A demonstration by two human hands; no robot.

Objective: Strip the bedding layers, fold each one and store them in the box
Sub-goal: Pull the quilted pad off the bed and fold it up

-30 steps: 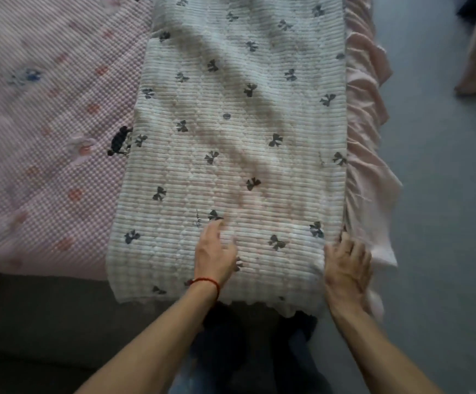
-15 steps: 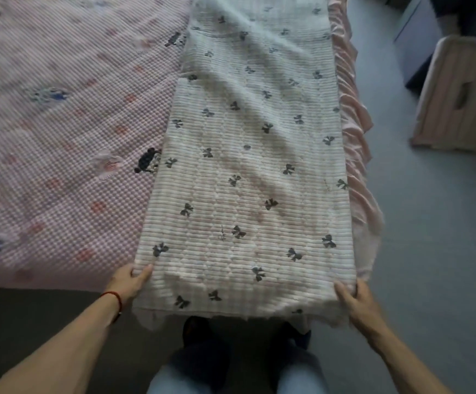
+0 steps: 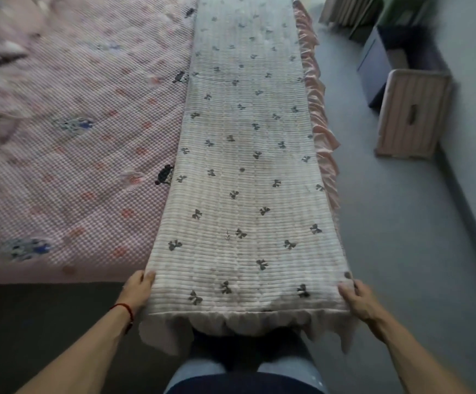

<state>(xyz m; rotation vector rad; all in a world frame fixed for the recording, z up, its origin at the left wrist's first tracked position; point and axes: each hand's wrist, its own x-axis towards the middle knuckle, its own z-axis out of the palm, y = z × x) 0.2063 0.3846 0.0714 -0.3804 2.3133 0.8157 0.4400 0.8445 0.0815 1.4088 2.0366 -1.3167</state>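
Observation:
A cream quilted bed cover (image 3: 248,172) printed with small dark bows lies folded into a long strip along the right side of the bed, its pink frill showing at the right and near edges. My left hand (image 3: 138,291) grips its near left corner, a red cord on the wrist. My right hand (image 3: 357,300) grips the near right corner. The near end is lifted off the bed's foot and hangs in front of my legs. Under it lies a pink checked sheet (image 3: 72,155) with small printed figures. A pink ribbed box (image 3: 410,115) with a handle slot stands on the floor at the right.
Grey floor (image 3: 387,251) runs along the bed's right side to a wall. A dark blue cabinet (image 3: 376,66) stands beyond the box. Rumpled bedding lies blurred at the far left of the bed. The bed's dark foot panel (image 3: 46,322) is below the sheet.
My hands went from pressing flat on the strip's near end to gripping its two near corners. The end is now raised and pulled toward me; the view tilted up along the bed.

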